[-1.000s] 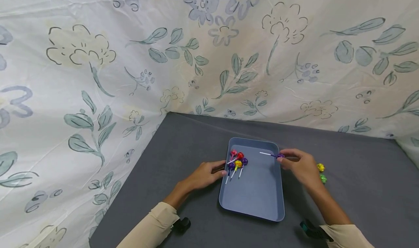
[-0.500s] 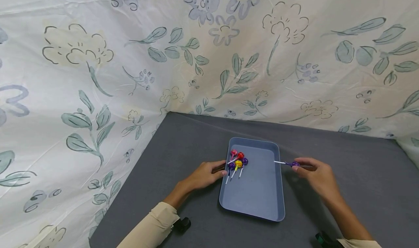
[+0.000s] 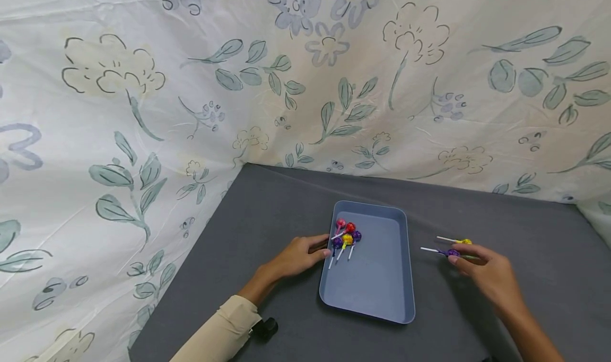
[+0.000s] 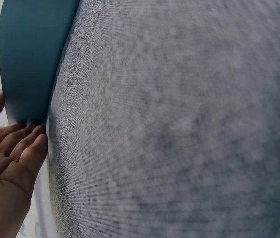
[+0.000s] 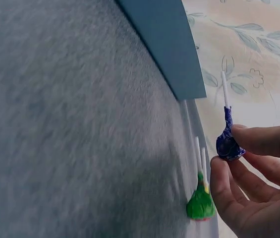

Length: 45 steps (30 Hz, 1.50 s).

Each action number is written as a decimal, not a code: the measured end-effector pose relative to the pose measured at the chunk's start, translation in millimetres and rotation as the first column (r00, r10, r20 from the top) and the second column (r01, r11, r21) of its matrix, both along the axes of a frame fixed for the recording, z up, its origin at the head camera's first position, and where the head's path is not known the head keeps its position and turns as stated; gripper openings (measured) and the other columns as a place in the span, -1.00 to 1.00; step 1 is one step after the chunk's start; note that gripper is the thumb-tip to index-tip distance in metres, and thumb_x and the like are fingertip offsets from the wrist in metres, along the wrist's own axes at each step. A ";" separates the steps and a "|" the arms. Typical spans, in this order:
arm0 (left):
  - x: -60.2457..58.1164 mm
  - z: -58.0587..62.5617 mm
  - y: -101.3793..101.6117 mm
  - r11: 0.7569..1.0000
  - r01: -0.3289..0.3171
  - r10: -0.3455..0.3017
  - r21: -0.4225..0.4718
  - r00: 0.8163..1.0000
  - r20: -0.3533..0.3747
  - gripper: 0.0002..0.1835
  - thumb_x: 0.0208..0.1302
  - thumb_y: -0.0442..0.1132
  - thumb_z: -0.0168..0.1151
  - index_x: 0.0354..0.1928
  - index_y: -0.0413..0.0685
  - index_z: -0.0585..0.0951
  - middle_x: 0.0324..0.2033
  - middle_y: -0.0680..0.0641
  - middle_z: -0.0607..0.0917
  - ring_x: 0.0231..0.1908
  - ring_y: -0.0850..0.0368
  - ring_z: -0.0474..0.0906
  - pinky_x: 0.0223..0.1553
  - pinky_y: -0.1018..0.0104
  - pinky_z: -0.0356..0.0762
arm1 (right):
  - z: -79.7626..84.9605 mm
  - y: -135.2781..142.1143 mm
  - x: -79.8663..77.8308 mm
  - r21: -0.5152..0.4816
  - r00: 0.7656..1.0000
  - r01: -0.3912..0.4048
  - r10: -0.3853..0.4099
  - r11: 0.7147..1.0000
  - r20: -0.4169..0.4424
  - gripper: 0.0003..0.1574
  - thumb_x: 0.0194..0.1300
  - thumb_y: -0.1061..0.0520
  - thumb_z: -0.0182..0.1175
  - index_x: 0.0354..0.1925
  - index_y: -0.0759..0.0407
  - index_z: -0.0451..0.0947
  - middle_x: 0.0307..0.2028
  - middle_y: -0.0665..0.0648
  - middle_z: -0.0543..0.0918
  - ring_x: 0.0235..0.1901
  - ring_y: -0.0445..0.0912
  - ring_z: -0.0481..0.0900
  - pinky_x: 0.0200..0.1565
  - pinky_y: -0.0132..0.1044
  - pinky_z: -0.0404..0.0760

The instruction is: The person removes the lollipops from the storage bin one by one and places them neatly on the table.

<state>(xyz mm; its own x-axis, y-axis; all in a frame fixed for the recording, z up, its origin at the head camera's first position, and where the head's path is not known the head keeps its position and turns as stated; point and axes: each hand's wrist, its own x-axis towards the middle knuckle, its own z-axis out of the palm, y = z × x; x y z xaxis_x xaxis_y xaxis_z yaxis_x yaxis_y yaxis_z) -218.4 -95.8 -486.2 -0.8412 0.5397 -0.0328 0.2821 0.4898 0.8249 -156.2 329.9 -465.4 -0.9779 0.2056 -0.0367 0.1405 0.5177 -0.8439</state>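
On the tabletop lies a blue-grey tray (image 3: pixel 374 277). My left hand (image 3: pixel 302 255) touches the tray's left side; in the left wrist view its fingers (image 4: pixel 28 148) rest against the outer wall, the thumb near the rim. Right of the tray, my right hand (image 3: pixel 496 277) pinches a purple-wrapped lollipop (image 5: pixel 229 145) by its head between thumb and fingers, the white stick pointing away from the palm. A yellow lollipop (image 3: pixel 464 241) lies behind that hand. A green lollipop (image 5: pixel 199 204) is beside it, mostly hidden in the head view.
Several lollipops are grouped at the tray's left side: a pink one (image 3: pixel 340 223), a red one (image 3: pixel 350 227), a yellow one (image 3: pixel 347 239) and purple ones (image 3: pixel 356 235). Dark grey cloth (image 3: pixel 286 203) covers the table. A floral curtain (image 3: pixel 305 86) hangs behind and at the left.
My right hand has moved right and toward me, carrying the purple lollipop from over the tray's right rim to beside the loose lollipops. The left hand and tray stay put.
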 end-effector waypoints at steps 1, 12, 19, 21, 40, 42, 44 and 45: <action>0.2 0.0 0.0 1.000 0.000 0.000 0.001 1.000 -0.001 -0.37 0.63 -0.02 0.17 0.56 -0.20 0.39 0.45 -0.17 0.53 0.41 0.01 0.52 0.40 0.04 0.49 | -0.4 2.1 1.1 0.002 1.000 0.002 -0.002 1.000 0.006 -0.36 0.39 -0.02 0.48 0.22 0.39 0.65 -0.12 -0.15 0.78 -0.37 -0.17 0.80 -0.31 -0.30 0.73; -0.1 -3.3 0.0 1.000 -0.001 0.001 -0.018 1.000 -0.008 -0.36 0.63 0.00 0.16 0.57 -0.18 0.38 0.47 -0.16 0.51 0.43 0.00 0.49 0.43 0.02 0.46 | -9.7 21.6 13.7 0.091 0.998 0.037 -0.041 0.995 0.045 -0.35 0.39 -0.03 0.48 0.21 0.41 0.65 -0.24 -0.08 0.86 -0.40 -0.34 0.72 -0.36 -0.39 0.64; -0.5 -5.5 -0.2 1.000 -0.009 0.009 -0.013 1.000 -0.016 -0.35 0.62 0.03 0.17 0.56 -0.18 0.40 0.46 -0.15 0.52 0.42 0.01 0.50 0.42 0.02 0.47 | -14.1 29.0 17.1 0.107 0.995 0.059 -0.066 0.992 0.069 -0.34 0.39 0.02 0.47 0.25 0.44 0.61 -0.24 0.06 0.87 -0.45 -0.25 0.74 -0.40 -0.34 0.66; -0.7 -6.0 -0.2 1.000 -0.008 0.008 -0.011 1.000 -0.016 -0.35 0.62 0.02 0.17 0.56 -0.18 0.40 0.46 -0.15 0.52 0.42 0.01 0.51 0.42 0.02 0.47 | -14.8 31.3 17.3 0.129 0.994 0.062 -0.073 0.990 0.083 -0.33 0.40 0.00 0.47 0.26 0.42 0.62 -0.21 0.10 0.87 -0.45 -0.26 0.73 -0.40 -0.35 0.63; -0.3 -6.5 1.5 1.000 -0.013 0.012 -0.016 1.000 -0.026 -0.36 0.62 0.01 0.17 0.55 -0.19 0.40 0.45 -0.15 0.53 0.41 0.01 0.51 0.42 0.02 0.48 | -23.2 41.5 12.9 0.197 0.988 0.065 -0.090 0.978 0.124 -0.32 0.37 -0.04 0.49 0.25 0.39 0.64 -0.21 0.10 0.86 -0.44 -0.36 0.64 -0.40 -0.38 0.53; -0.9 -6.8 2.0 1.000 -0.016 0.015 -0.027 0.999 -0.029 -0.36 0.62 0.02 0.17 0.55 -0.18 0.41 0.45 -0.16 0.53 0.42 0.00 0.51 0.42 0.01 0.47 | -23.8 42.2 12.4 0.196 0.990 0.063 -0.086 0.979 0.111 -0.31 0.36 -0.05 0.49 0.25 0.39 0.63 -0.21 0.10 0.86 -0.43 -0.39 0.63 -0.40 -0.39 0.53; -1.5 -6.8 2.6 0.999 -0.019 0.018 -0.035 0.999 -0.031 -0.36 0.62 0.02 0.17 0.55 -0.18 0.41 0.45 -0.16 0.53 0.42 -0.01 0.50 0.43 0.00 0.47 | -24.8 43.0 12.5 0.190 0.993 0.059 -0.077 0.980 0.090 -0.31 0.36 -0.03 0.50 0.24 0.41 0.63 -0.24 0.07 0.85 -0.43 -0.40 0.63 -0.40 -0.39 0.53; -2.0 -7.1 2.9 0.999 -0.020 0.019 -0.037 0.999 -0.033 -0.36 0.62 0.02 0.17 0.55 -0.19 0.41 0.45 -0.16 0.53 0.42 -0.01 0.50 0.42 0.00 0.47 | -25.1 43.4 12.5 0.184 0.994 0.057 -0.073 0.981 0.079 -0.32 0.36 -0.03 0.50 0.23 0.42 0.64 -0.26 0.04 0.85 -0.44 -0.40 0.63 -0.41 -0.39 0.53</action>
<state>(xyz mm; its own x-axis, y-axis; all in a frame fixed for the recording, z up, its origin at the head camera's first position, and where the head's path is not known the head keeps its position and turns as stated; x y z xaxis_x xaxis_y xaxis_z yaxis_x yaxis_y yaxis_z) -220.4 -92.9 -493.4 -0.8525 0.5221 -0.0251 0.2983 0.5254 0.7969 -143.7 373.3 -490.5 -0.9571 0.2797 -0.0757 0.2465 0.6486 -0.7201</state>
